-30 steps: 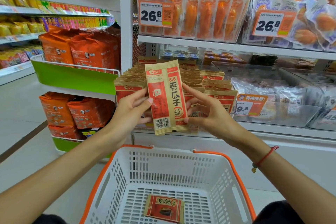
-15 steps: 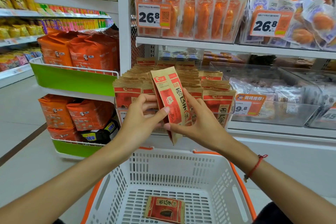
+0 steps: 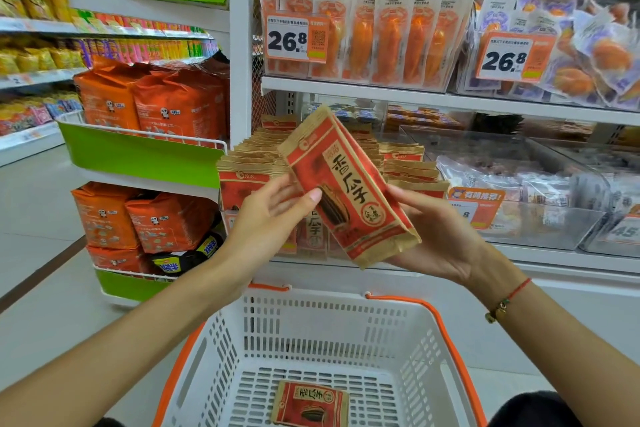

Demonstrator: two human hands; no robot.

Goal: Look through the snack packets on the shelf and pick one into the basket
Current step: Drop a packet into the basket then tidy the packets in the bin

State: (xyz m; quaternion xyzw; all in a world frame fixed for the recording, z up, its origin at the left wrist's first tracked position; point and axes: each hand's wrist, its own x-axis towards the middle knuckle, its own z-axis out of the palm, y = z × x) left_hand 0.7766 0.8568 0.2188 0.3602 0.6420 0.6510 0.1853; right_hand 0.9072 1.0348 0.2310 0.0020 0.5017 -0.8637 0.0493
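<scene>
A red and tan sunflower-seed packet (image 3: 349, 191) is held tilted in front of the shelf, its printed front facing me. My left hand (image 3: 266, 218) pinches its left edge, thumb on the front. My right hand (image 3: 440, 239) supports its lower right side from behind, fingers curled round the edge. Behind it stand rows of the same packets (image 3: 249, 166) on the shelf. Below is the white basket (image 3: 332, 333) with orange rim, holding one matching packet (image 3: 310, 404) flat on its floor.
Upper shelf holds orange snack packs (image 3: 381, 28) with 26.8 price tags. Clear bins (image 3: 519, 191) of wrapped snacks sit to the right. A green rack (image 3: 138, 156) with orange bags stands at the left, beside an open aisle floor.
Both hands have turned the packet from its back side with the barcode to its printed front, and it now tilts with its top toward the upper left.
</scene>
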